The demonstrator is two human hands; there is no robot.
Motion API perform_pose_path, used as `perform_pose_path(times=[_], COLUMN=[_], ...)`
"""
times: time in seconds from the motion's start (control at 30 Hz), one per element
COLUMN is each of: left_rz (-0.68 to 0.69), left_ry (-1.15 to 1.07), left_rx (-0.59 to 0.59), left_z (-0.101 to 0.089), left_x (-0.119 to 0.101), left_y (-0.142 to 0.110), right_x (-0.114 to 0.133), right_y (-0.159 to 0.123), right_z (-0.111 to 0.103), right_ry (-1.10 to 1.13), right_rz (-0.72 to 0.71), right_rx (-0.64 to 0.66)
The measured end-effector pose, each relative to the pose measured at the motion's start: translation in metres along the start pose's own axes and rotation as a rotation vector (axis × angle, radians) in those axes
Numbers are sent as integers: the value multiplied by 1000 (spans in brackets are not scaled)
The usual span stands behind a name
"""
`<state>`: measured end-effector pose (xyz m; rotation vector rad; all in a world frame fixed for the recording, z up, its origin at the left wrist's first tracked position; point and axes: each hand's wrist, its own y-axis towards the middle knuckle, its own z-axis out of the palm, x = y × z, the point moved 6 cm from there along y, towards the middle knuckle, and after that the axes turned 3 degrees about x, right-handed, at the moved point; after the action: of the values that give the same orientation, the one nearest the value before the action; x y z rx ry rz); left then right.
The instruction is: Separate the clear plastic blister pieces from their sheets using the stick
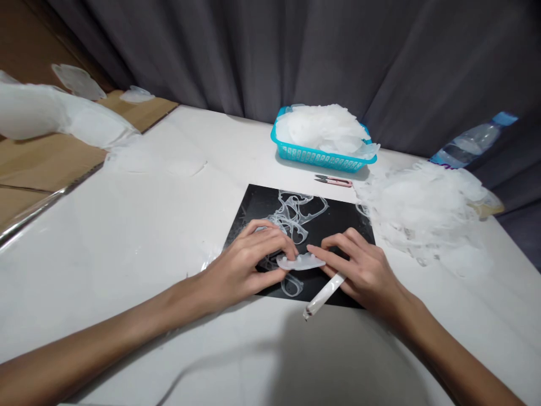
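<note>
Both my hands rest on a black mat (338, 211) on a white table (139, 225). My left hand (245, 262) pinches the left end of a small translucent white plastic piece (301, 261) with its fingers closed. My right hand (359, 265) touches the right end of that piece with a fingertip and holds a white pen-like tool (323, 295) whose tip points toward me. Thin clear plastic trimmings (296, 214) lie curled on the mat behind my fingers.
A turquoise basket (321, 157) heaped with white plastic pieces stands at the back. Small pink snips (333, 180) lie in front of it. A loose pile of clear pieces (422, 208) fills the right side, a water bottle (469, 144) beyond it. Cardboard (46, 163) lies left.
</note>
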<state>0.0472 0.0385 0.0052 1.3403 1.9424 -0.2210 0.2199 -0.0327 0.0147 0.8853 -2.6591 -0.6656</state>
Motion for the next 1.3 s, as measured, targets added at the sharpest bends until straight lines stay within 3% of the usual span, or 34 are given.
perform_pose_path(times=[0.53, 1.3], left_rz=[18, -24], left_ry=[3, 10], left_rx=[-47, -13], left_z=[0, 0], left_x=[1, 3], left_y=[0, -2], right_x=[1, 2], right_y=[0, 1], right_z=[2, 3], right_ry=[17, 44], right_rz=[6, 5], right_rx=[10, 25])
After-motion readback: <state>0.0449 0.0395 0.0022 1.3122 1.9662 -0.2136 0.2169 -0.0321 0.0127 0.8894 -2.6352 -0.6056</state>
